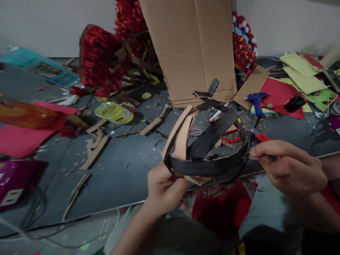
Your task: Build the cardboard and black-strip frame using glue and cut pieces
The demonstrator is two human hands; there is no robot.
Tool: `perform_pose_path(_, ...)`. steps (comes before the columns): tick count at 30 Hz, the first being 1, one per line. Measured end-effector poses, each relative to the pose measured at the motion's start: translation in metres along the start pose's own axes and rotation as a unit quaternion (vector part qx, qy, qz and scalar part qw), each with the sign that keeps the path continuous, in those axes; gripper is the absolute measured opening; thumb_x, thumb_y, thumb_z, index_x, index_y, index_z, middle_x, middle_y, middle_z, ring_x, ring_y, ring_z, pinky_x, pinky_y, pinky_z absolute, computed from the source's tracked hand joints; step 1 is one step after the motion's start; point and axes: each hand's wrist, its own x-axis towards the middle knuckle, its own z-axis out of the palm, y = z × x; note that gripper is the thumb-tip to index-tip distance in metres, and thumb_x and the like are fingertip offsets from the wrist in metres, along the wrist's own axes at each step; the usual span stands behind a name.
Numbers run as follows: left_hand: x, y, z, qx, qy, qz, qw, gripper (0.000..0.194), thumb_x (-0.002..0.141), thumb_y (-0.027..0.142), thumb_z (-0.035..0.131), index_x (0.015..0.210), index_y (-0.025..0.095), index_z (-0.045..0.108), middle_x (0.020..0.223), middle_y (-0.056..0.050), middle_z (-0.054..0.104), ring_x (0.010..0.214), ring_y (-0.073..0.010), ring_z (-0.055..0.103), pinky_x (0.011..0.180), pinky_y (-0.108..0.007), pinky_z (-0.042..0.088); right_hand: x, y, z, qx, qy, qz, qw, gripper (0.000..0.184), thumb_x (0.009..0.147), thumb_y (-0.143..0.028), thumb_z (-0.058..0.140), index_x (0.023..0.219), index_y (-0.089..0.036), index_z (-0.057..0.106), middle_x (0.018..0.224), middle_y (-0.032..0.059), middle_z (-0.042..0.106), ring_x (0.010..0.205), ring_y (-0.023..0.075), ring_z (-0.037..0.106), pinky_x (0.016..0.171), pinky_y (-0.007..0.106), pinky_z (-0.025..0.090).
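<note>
My left hand (165, 186) is closed around the lower left of a round frame made of bent cardboard strips (209, 165), partly black and partly bare brown. A wide black strip crosses its inside, and the frame is held above the front of the table. My right hand (289, 164) is in a pinch at the frame's right edge; whatever is between thumb and finger is too small to make out. Just beyond that hand lies a cutter with a red handle (261, 137). A blue glue gun (256, 102) rests farther back.
A tall cardboard panel (196, 49) stands behind the frame, with red paper-covered pieces (98, 56) to its left. A yellow-green tub (114, 112), cardboard scraps (95, 152) and a purple box (18, 180) occupy the left. A dark paint jar (293, 104) sits on red paper at right.
</note>
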Motion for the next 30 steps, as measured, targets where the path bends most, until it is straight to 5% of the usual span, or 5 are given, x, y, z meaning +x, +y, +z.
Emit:
perform_pose_path(7, 0.0018, 0.0018, 0.0002, 0.02, 0.018, 0.004, 1.0, 0.021, 0.077, 0.023, 0.065, 0.057, 0.02, 0.06, 0.054, 0.001, 0.056, 0.063, -0.0154, 0.058, 0.073, -0.032, 0.054, -0.0009, 0.004, 0.0001, 0.009, -0.004, 0.015, 1.0, 0.037, 0.076, 0.004, 0.06, 0.057, -0.02, 0.04, 0.086, -0.0025, 0.07, 0.074, 0.0067, 0.066, 0.067, 0.015, 0.056)
perform_pose_path(19, -0.0016, 0.0014, -0.0033, 0.025, 0.012, -0.009, 1.0, 0.026, 0.076, 0.034, 0.068, 0.055, 0.022, 0.059, 0.055, -0.001, 0.055, 0.066, -0.0174, 0.057, 0.073, -0.036, 0.056, 0.0009, 0.0088, 0.0007, 0.051, -0.006, 0.014, 0.999, 0.034, 0.078, 0.003, 0.057, 0.058, -0.02, 0.041, 0.082, -0.0027, 0.069, 0.073, 0.0081, 0.066, 0.064, 0.018, 0.056)
perform_pose_path(30, 0.0017, 0.0043, -0.0018, 0.015, 0.013, -0.001, 1.0, 0.021, 0.075, 0.02, 0.066, 0.056, 0.022, 0.06, 0.056, 0.0, 0.054, 0.067, -0.0158, 0.056, 0.074, -0.033, 0.055, 0.0007, 0.0075, 0.0002, 0.06, -0.016, 0.003, 0.998, 0.034, 0.078, 0.004, 0.057, 0.058, -0.019, 0.041, 0.083, -0.0018, 0.069, 0.075, 0.0076, 0.065, 0.066, 0.018, 0.057)
